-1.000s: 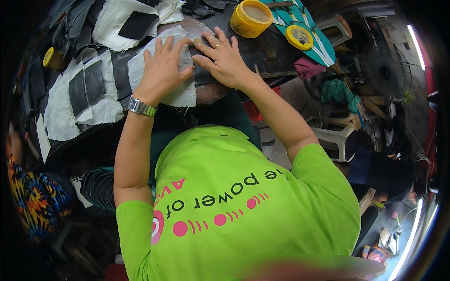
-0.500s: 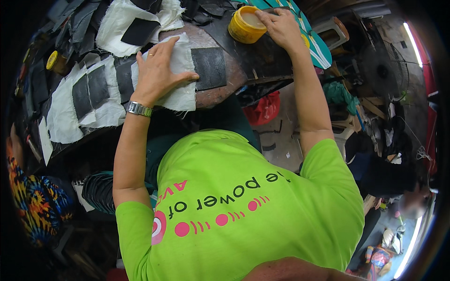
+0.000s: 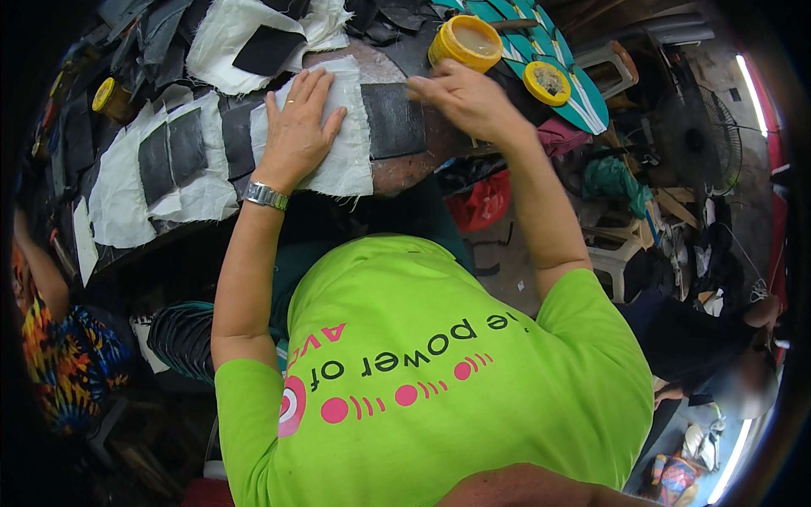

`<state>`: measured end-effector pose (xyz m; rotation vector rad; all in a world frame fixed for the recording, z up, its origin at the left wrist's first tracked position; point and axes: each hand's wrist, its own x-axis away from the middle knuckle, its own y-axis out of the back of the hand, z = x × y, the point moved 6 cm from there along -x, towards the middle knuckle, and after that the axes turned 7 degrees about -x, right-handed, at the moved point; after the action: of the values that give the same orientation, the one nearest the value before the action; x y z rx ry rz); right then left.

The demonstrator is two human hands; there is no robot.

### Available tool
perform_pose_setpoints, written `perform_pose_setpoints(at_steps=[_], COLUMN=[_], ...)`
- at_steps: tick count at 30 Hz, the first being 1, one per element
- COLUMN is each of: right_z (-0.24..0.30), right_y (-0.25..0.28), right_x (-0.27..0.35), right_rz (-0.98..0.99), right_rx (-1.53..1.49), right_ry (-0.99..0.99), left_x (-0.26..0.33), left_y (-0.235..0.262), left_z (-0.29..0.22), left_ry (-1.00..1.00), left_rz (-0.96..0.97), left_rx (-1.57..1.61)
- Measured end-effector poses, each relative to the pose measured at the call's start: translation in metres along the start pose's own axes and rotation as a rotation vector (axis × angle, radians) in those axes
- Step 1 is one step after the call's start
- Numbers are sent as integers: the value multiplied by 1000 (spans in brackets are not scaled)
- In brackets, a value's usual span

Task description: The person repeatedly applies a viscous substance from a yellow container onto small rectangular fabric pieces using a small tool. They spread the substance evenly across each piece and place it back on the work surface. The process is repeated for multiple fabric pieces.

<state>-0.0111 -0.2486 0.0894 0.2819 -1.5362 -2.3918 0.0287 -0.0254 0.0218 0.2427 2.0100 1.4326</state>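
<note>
the left hand point(image 3: 300, 127) is lying flat on the white frayed cloth point(image 3: 353, 135), its fingers spreading slightly and gripping nothing. the right hand point(image 3: 469, 100) is appearing blurred, with bent fingers by the upper right corner of the black square sheet point(image 3: 393, 131); i cannot tell if they are touching or holding something. this sheet is lying just right of the cloth, over the brown smooth slab point(image 3: 432, 144). behind the right hand, the yellow round tub of pale paste point(image 3: 452, 55) is standing.

You are in a cluttered workshop, as shown by the worktable point(image 3: 412, 59) heaped with black scraps point(image 3: 156, 42), frayed white cloth point(image 3: 348, 144) and an open yellow tub point(image 3: 445, 56).
</note>
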Motion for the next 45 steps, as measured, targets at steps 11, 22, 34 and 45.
perform_pose_setpoints(at_steps=[11, 22, 34, 45], right_z=[3, 4, 42, 78], right_y=[-78, -62, -72, -87], right_x=[-74, -46, 6, 64], right_rz=[-226, 57, -103, -53], right_rx=[354, 30, 285, 312], right_ry=[52, 233, 347, 413], left_x=[3, 2, -12, -24], left_y=[-9, -7, -17, -7], left_z=[2, 6, 10, 12], left_ry=[14, -4, -44, -42], left_rz=[103, 94, 59, -137], left_rx=[-124, -61, -155, -4])
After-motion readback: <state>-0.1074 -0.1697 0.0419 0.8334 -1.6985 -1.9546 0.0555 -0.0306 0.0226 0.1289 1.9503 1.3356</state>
